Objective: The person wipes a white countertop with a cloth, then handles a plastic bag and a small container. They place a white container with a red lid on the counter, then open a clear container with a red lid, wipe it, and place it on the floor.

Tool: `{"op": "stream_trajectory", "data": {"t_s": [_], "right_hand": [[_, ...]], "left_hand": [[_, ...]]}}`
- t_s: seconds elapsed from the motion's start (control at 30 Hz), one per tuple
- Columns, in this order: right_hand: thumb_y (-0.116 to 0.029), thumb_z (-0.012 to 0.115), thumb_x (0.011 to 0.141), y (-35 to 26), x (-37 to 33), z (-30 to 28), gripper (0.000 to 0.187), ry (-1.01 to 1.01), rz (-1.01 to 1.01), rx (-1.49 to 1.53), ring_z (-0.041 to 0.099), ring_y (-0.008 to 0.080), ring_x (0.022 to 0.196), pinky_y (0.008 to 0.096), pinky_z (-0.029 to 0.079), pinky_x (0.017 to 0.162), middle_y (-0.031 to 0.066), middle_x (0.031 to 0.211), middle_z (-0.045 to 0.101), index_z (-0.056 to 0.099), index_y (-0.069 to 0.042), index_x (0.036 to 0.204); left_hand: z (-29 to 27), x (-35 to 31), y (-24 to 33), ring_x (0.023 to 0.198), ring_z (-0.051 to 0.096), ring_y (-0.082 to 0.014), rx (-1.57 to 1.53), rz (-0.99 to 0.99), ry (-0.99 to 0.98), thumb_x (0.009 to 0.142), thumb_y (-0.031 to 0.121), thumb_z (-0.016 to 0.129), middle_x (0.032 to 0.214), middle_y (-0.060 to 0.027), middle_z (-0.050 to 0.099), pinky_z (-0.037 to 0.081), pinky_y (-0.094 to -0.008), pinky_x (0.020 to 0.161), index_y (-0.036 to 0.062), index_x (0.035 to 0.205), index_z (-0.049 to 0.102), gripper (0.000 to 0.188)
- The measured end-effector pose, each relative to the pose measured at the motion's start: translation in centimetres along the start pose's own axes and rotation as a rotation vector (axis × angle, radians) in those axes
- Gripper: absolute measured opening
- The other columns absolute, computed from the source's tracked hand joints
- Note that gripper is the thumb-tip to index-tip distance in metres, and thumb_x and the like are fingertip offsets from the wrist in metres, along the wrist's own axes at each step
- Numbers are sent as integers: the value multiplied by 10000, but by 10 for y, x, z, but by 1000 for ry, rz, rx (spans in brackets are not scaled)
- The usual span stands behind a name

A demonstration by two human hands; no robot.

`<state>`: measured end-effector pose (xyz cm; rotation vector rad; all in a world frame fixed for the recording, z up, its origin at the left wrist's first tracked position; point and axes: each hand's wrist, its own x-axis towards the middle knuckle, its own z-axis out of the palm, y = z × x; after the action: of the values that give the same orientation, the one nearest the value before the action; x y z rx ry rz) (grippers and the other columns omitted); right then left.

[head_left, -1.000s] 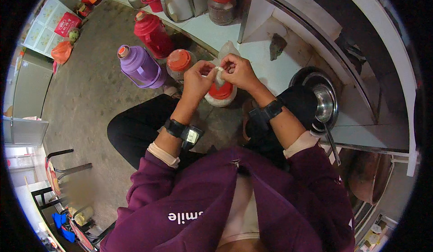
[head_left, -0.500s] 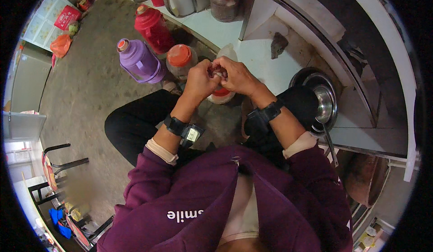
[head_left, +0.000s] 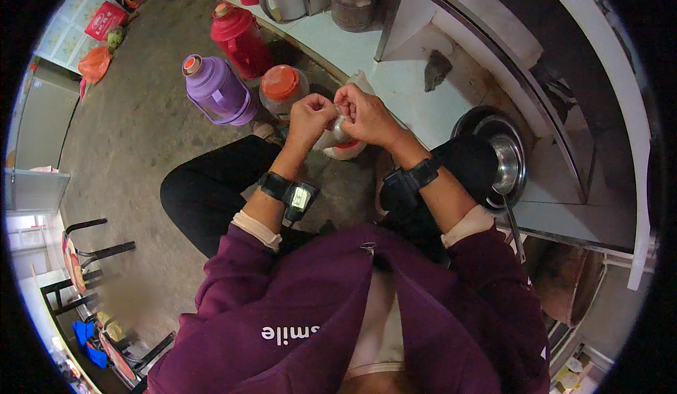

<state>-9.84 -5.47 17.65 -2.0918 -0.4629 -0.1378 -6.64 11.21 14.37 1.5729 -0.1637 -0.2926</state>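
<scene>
My left hand (head_left: 309,115) and my right hand (head_left: 364,114) meet in front of me, fingers pinched together on a clear plastic bag (head_left: 337,137). The bag hangs just below my fingers and something red shows at its bottom. A white flap of the bag sticks up behind my right hand. Both wrists wear black bands. I am crouched, knees in black trousers below the hands.
A purple thermos jug (head_left: 217,89), a red thermos jug (head_left: 240,36) and an orange-lidded jar (head_left: 282,89) stand on the concrete floor (head_left: 134,140) to the left. A white tiled ledge (head_left: 409,77) lies ahead, with a steel bowl (head_left: 506,161) to the right.
My hands have drawn closer together over the bag's top, and the red-bottomed bag has become more covered by my fingers. The view has shifted slightly.
</scene>
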Motion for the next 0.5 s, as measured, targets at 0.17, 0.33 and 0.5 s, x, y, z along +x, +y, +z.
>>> {"op": "stream_trajectory", "data": {"t_s": [0.17,0.33,0.5], "right_hand": [[19,613,738,1,-3,-3,325,25,59,202,523,108,693,252,457,652,18,793,546,494,-38,1035],[7,624,731,3,-2,-6,317,23,13,98,573,205,701,314,477,650,68,803,577,502,-54,1017],[-12,620,726,7,-1,-1,307,5,-75,-63,596,254,691,340,492,667,111,815,602,507,-46,1009]], "left_hand": [[-6,-2,-1,631,572,-109,-606,-343,-62,785,29,630,771,-57,612,476,-250,546,31,879,611,96],[-14,-6,18,618,585,-143,-39,-69,-211,832,55,595,783,-56,612,496,-310,554,34,958,609,129],[-13,-6,32,707,643,-318,874,657,-260,827,134,619,782,-126,636,508,-417,606,41,939,639,146]]}}
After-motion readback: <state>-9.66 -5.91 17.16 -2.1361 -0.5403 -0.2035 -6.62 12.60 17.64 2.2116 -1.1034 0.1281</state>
